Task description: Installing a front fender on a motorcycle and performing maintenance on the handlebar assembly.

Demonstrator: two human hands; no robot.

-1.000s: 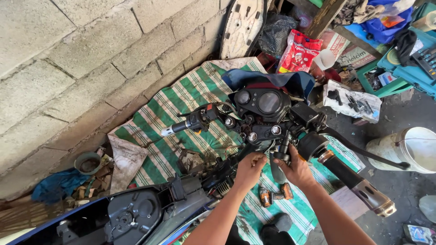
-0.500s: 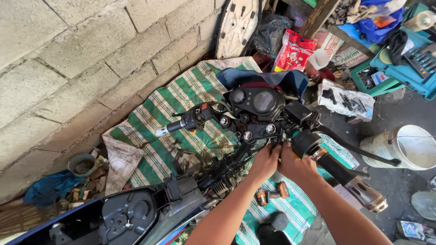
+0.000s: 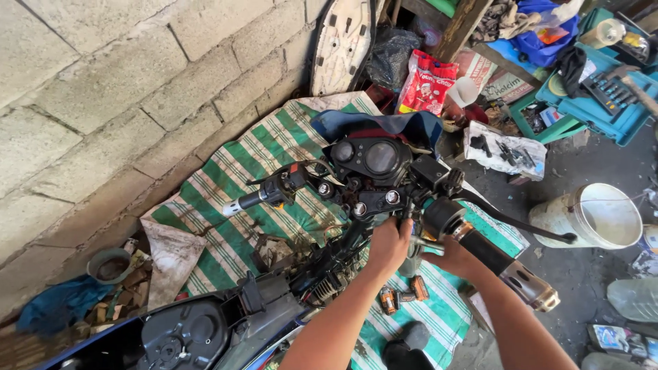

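A stripped motorcycle stands below me, its handlebar [image 3: 274, 193] and round gauges [image 3: 370, 157] facing up. My left hand [image 3: 388, 241] grips the frame just under the steering clamp. Beside it, my right hand [image 3: 449, 255] closes around a part under the right-hand grip [image 3: 493, 259]. The fingertips of both hands are hidden behind the bike parts. The black frame and body [image 3: 199, 329] run toward the lower left.
A green-and-white striped cloth [image 3: 233, 205] lies under the bike beside a grey block wall [image 3: 103, 89]. Small orange parts [image 3: 401, 296] lie on the cloth. A white bucket [image 3: 595, 216] stands at the right, teal trays with tools [image 3: 603, 96] behind it, and a red bag [image 3: 426, 83].
Both hands have moved up from near the orange parts to the steering head. The view has shifted slightly.
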